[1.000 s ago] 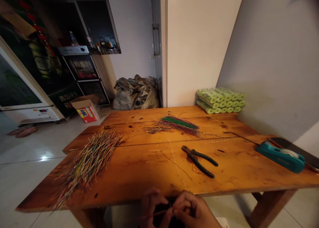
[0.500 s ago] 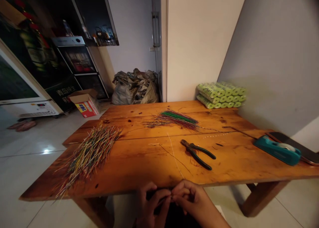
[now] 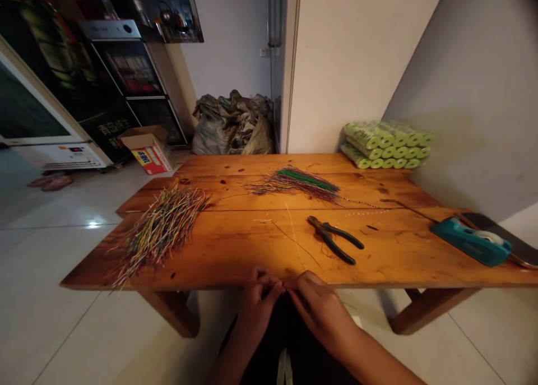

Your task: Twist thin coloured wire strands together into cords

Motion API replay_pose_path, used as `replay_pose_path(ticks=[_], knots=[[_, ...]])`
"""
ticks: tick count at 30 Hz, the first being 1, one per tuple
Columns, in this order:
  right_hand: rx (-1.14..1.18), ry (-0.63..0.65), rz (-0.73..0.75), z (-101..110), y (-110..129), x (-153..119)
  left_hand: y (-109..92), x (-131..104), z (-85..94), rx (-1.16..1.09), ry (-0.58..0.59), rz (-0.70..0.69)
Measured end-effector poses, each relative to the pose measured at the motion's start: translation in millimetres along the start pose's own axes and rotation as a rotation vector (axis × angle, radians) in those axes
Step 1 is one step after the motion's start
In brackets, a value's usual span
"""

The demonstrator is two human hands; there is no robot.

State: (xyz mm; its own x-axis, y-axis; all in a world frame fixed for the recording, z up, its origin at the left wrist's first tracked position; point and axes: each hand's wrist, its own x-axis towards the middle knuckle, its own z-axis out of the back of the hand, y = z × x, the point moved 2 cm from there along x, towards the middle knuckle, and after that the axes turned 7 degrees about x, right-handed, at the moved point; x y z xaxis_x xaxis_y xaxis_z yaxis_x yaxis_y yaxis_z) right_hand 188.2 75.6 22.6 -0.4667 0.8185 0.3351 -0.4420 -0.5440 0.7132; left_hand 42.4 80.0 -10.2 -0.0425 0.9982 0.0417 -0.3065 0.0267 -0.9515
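My left hand and my right hand meet at the front edge of the table, fingertips pinched close together. Something thin and tiny seems to be between them, too small to make out. A pale thin wire lies on the wood and runs toward my right hand; whether it is held is hidden. Beside it lies a darker thin wire. To the right are pliers with dark green handles, jaws pointing away to the left. A loose heap of coloured wires covers the table's left part.
A bundle of green and reddish wires lies farther back. Teal tape dispenser and a dark flat device sit at the right. Green-wrapped rolls are stacked behind. Full sacks and a cardboard box stand on the floor.
The view has tilted down and shifted slightly left. My hands have come up against the table edge, with the fingertips still together. Objects on the table appear unmoved.
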Motion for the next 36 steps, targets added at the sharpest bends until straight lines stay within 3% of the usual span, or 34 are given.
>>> replay_pose_path(ticks=[2,5,9,14,16,18,23,25,27,30,33,36], knots=[[0.033,-0.012,-0.014,0.2,-0.7,1.5,0.4,1.3,-0.8,-0.251,0.072,0.158],[0.219,-0.087,-0.169,2.4,-6.3,5.0,-2.2,-0.4,5.9,-0.372,0.149,0.213],[0.559,-0.107,-0.415,5.7,-13.5,9.0,-6.5,-3.2,20.3,-0.251,0.201,0.144],[0.808,-0.022,-0.534,6.7,-7.9,12.2,-17.2,-3.0,21.1,-0.068,0.173,-0.060],[0.818,-0.010,-0.536,6.8,-3.5,12.0,-20.1,-2.6,16.6,-0.082,0.136,-0.098],[0.749,-0.027,-0.500,7.9,1.4,10.5,-19.6,-2.5,11.7,-0.194,0.078,-0.041],[0.324,-0.090,-0.206,13.5,14.7,5.1,-11.4,-5.8,-7.2,-0.749,0.147,0.326],[0.279,-0.095,-0.177,13.8,15.2,4.3,-10.1,-7.7,-12.4,-0.842,0.162,0.404],[0.368,-0.100,-0.267,12.9,11.2,5.0,-10.5,-8.1,-11.3,-0.785,0.082,0.338],[0.597,-0.086,-0.424,10.6,4.6,7.6,-14.2,-6.5,0.8,-0.451,-0.075,0.049],[0.702,-0.069,-0.464,10.2,3.4,9.7,-16.9,-4.4,14.3,-0.018,-0.087,-0.182],[0.619,-0.080,-0.425,11.9,5.6,9.0,-17.9,-3.3,23.1,0.199,-0.075,-0.311]])
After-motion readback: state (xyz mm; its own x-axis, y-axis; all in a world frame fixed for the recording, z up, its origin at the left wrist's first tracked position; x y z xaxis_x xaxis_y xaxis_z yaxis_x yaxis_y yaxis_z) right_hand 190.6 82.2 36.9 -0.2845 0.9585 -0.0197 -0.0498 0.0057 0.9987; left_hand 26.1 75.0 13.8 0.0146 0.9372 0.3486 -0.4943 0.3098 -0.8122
